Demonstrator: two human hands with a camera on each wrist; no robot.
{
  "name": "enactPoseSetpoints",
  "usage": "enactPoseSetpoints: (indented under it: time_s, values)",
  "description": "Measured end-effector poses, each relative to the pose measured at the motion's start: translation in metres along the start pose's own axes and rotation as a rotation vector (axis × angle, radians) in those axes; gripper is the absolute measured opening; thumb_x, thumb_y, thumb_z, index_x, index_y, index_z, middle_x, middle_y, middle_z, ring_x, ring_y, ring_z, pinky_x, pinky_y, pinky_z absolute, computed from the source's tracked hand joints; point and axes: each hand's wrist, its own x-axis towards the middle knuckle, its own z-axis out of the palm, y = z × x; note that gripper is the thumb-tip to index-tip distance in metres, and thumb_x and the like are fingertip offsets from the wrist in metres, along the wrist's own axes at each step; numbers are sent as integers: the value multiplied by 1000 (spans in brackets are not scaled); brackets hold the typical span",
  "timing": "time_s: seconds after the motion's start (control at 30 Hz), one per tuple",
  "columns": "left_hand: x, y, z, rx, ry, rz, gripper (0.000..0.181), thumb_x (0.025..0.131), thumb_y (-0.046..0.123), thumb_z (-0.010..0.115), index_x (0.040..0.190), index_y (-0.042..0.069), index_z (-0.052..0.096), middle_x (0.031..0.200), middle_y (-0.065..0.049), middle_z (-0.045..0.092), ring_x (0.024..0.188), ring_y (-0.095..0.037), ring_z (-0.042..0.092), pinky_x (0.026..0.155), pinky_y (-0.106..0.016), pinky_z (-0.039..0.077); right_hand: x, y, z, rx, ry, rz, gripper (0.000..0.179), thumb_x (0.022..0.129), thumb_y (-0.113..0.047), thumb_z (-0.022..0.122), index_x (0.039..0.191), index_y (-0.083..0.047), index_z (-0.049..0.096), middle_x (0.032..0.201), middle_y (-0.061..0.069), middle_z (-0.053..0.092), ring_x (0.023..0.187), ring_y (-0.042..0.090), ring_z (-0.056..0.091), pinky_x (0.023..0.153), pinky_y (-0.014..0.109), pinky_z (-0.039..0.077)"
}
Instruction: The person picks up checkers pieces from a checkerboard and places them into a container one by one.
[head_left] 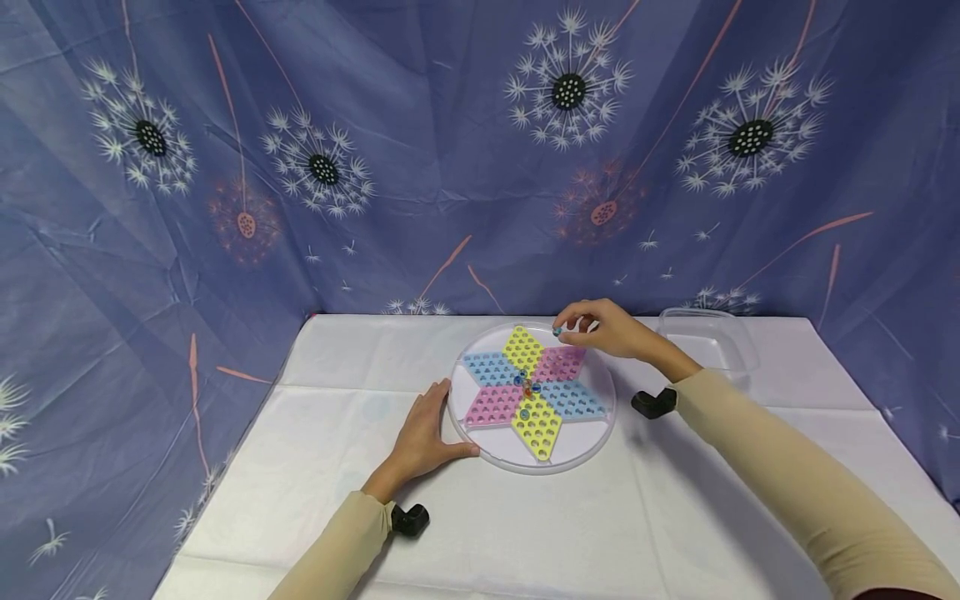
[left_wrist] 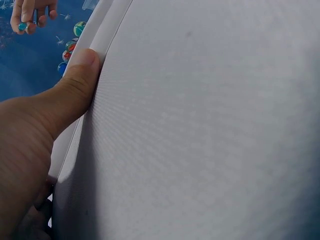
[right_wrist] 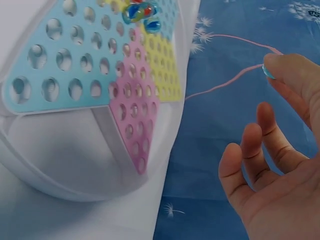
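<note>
A round white Chinese checkers board with a yellow, blue and pink star of holes lies on the white-covered table. My left hand holds its left rim, the thumb along the edge in the left wrist view. My right hand is raised above the board's far right edge. Between its thumb and forefinger it pinches a teal glass marble, while the other fingers are loosely bent. Several marbles, among them a blue marble, sit clustered at the star's middle. A greenish marble rests in the near yellow point.
A clear plastic container stands at the table's back right, partly behind the right forearm. The white tablecloth spreads in front of the board. A blue dandelion-print curtain hangs right behind the table's far edge.
</note>
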Motion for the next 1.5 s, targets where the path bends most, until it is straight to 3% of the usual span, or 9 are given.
enactPoseSetpoints:
  time_s: [0.13, 0.3, 0.5, 0.83, 1.3, 1.5]
  values:
    - [0, 0, 0, 0, 5, 2, 122, 63, 53, 87, 153, 1, 24, 157, -15, 29, 147, -30, 19, 122, -42, 11, 0, -1, -5, -2, 19, 17, 23, 91, -28, 70, 113, -21, 70, 104, 6, 63, 87, 24, 59, 76, 41, 52]
    - [1, 0, 1, 6, 6, 2, 122, 63, 53, 87, 153, 1, 24, 157, -15, 29, 147, -30, 19, 122, -42, 11, 0, 2, -7, 3, 31, 32, 27, 90, -31, 71, 113, -17, 71, 103, 3, 62, 87, 24, 59, 73, 41, 53]
    - [1, -1, 1, 1, 5, 2, 122, 63, 54, 87, 153, 1, 24, 157, -15, 29, 147, -30, 19, 122, -42, 11, -1, 0, -6, 12, 41, 45, 28, 91, -26, 71, 115, -13, 70, 104, 7, 62, 87, 26, 59, 74, 41, 52]
    - [-2, -1, 2, -5, 11, 3, 122, 63, 52, 88, 153, -1, 25, 157, -18, 29, 147, -31, 20, 122, -43, 11, -8, 9, -13, 21, 84, 40, 28, 91, -31, 70, 116, -18, 70, 113, 5, 62, 93, 21, 62, 79, 38, 55]
    - [-1, -3, 2, 11, 16, -8, 122, 62, 54, 87, 153, 1, 24, 157, -16, 29, 147, -30, 20, 122, -42, 10, -27, 22, -40, 0, 185, 130, 31, 90, -29, 71, 118, -16, 69, 122, 6, 61, 94, 24, 62, 79, 41, 53]
    - [0, -3, 3, 16, 16, -7, 123, 62, 54, 87, 153, 1, 24, 157, -15, 29, 147, -30, 20, 122, -41, 10, -40, 33, -54, -20, 208, 237, 38, 90, -41, 68, 121, -19, 68, 129, 3, 58, 101, 25, 58, 84, 47, 52]
